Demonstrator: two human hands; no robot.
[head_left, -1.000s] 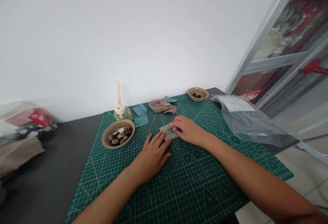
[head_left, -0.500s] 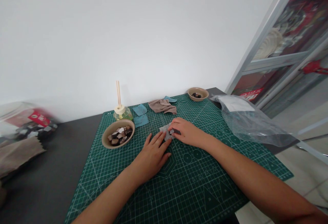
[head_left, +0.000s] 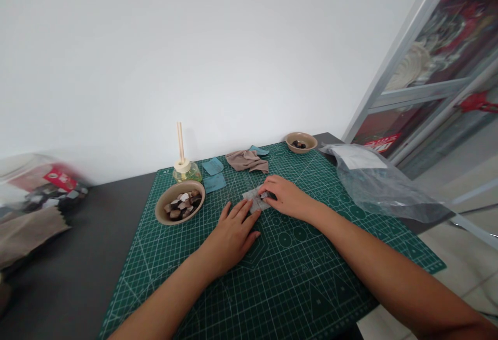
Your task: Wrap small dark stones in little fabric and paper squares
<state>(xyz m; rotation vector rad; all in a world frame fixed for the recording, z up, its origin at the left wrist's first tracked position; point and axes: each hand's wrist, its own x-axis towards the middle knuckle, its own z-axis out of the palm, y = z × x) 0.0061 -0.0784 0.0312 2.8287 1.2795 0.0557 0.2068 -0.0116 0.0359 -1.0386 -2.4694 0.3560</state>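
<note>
A small grey sheet [head_left: 257, 204] lies on the green cutting mat [head_left: 264, 298]. My left hand [head_left: 232, 233] rests with spread fingers, its fingertips on the sheet's left edge. Above the sheet's right part, my right hand [head_left: 286, 197] is closed on a small dark piece [head_left: 268, 195], pressed to the sheet; its shape is partly hidden by the fingers. To the left, a tan bowl [head_left: 158, 210] holds several brown, black and white stones [head_left: 182, 206].
Behind the hands are blue sheets [head_left: 214, 182], a brown cloth [head_left: 246, 161] and a reed diffuser [head_left: 187, 171]. A second bowl [head_left: 301, 137] with dark stones stands at the back. Clear plastic bag [head_left: 373, 187] at right; bag of stones [head_left: 52, 189] and tan cloth [head_left: 29, 233] at left.
My right hand has shifted slightly right and away from me with the dark piece, and more of the grey sheet shows. My left hand has stayed in place.
</note>
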